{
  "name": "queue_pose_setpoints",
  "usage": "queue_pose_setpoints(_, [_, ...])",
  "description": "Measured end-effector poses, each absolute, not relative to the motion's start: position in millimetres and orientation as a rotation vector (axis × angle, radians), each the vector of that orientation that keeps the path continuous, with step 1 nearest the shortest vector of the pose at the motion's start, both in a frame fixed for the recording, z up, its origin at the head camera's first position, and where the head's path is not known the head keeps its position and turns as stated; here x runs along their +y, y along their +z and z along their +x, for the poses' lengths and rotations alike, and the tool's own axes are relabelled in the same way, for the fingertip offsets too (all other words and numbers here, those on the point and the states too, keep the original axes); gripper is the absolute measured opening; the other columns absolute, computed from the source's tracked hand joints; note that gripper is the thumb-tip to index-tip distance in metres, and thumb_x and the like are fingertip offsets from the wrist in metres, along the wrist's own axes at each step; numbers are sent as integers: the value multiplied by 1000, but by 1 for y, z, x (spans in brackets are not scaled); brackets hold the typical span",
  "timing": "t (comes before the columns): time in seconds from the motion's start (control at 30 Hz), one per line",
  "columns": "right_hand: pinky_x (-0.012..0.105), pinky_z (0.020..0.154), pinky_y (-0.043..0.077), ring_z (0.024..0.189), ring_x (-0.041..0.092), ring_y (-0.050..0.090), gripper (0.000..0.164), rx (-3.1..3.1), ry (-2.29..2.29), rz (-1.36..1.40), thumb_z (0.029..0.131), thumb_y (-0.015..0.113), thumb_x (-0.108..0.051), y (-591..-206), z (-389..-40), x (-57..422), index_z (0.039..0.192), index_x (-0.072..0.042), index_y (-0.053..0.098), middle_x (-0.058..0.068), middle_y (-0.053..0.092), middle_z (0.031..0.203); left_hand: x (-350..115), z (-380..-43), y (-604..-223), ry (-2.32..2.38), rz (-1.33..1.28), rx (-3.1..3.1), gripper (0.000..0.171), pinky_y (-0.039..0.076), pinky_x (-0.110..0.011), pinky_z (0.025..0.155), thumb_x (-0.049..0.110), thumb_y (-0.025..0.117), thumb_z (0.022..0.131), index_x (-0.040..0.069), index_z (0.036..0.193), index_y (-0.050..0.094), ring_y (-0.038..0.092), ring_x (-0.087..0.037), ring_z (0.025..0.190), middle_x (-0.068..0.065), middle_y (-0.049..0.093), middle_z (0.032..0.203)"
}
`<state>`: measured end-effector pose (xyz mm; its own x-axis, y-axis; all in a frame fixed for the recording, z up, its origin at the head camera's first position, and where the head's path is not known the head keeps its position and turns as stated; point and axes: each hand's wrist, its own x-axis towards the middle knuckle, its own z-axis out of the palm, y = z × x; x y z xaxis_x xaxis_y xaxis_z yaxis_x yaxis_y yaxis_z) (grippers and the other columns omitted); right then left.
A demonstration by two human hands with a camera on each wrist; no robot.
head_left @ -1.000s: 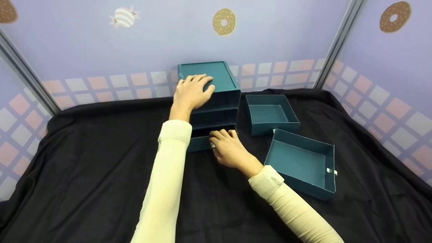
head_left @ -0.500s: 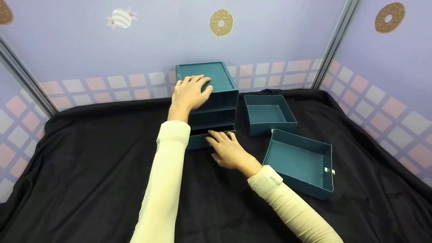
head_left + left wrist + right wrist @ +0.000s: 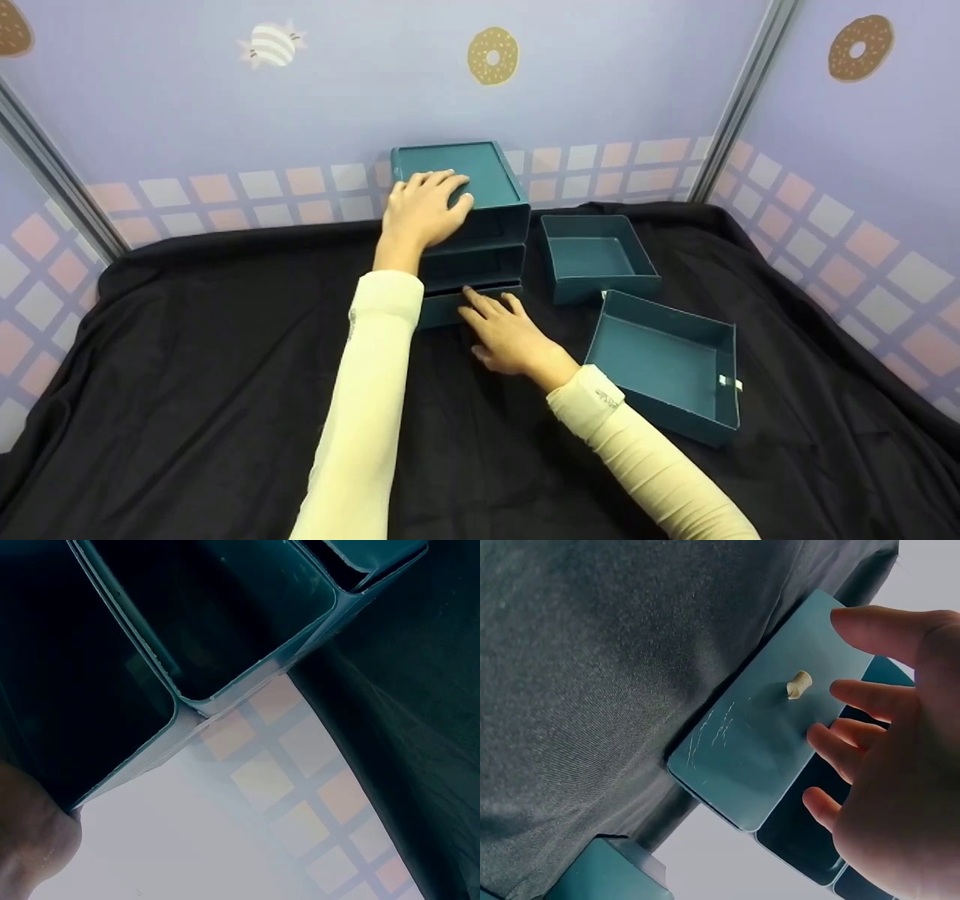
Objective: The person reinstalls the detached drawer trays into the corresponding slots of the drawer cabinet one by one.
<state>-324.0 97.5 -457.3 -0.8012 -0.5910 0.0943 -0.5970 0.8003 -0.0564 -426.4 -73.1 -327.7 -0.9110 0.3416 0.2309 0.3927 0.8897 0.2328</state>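
Note:
A teal drawer cabinet stands by the back wall, its upper two slots bare of drawers. My left hand rests on its top near the front edge, fingers spread. In the bottom slot sits a drawer, its front nearly level with the cabinet. My right hand has its loosely extended fingers at that drawer's front and upper edge. The right wrist view shows the drawer front with a small pale knob, the fingers around it rather than on it. In the left wrist view, the left thumb lies by the cabinet's edge.
Two loose teal drawers lie right of the cabinet: one further back, the other nearer with a pale knob on its right side. Black cloth covers the table. Patterned wall panels enclose the back and sides.
The bottom drawer has slid back into the cabinet, its gap narrowing. My right fingers have gone from curling over its rim to lying straighter at its front. The left hand stays put.

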Motion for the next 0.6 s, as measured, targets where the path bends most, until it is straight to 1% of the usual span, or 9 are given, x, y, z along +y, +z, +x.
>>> queue_pose_setpoints(0.13, [61,128,23,158,30,32,69,-2959,120,947,101,73,-24,-457,-324,94,161,-7,44,15,20,176,-75,-426,-330,-412,-554,-2886,56,18,-57,131,52,35,113,31,163,44,28,-30,160,1,35,172])
queue_pose_setpoints(0.23, [61,129,20,161,29,27,71,-3013,108,926,102,72,-26,-454,-323,91,163,-9,41,14,14,178,-76,-426,-329,-418,-551,-2887,56,17,-57,131,51,35,112,30,164,44,27,-30,160,1,35,172])
queue_pose_setpoints(0.43, [60,132,11,165,25,14,79,-3126,38,878,103,70,-32,-450,-322,88,169,-15,30,12,-1,179,-73,-427,-328,-419,-571,-2873,56,18,-58,131,51,35,112,30,163,44,27,-31,160,0,35,172])
queue_pose_setpoints(0.6, [59,133,4,166,23,7,82,-3183,16,860,105,68,-35,-446,-323,89,172,-18,22,11,-6,179,-70,-428,-327,-421,-574,-2863,56,17,-58,131,50,34,112,29,163,45,27,-31,160,0,36,172])
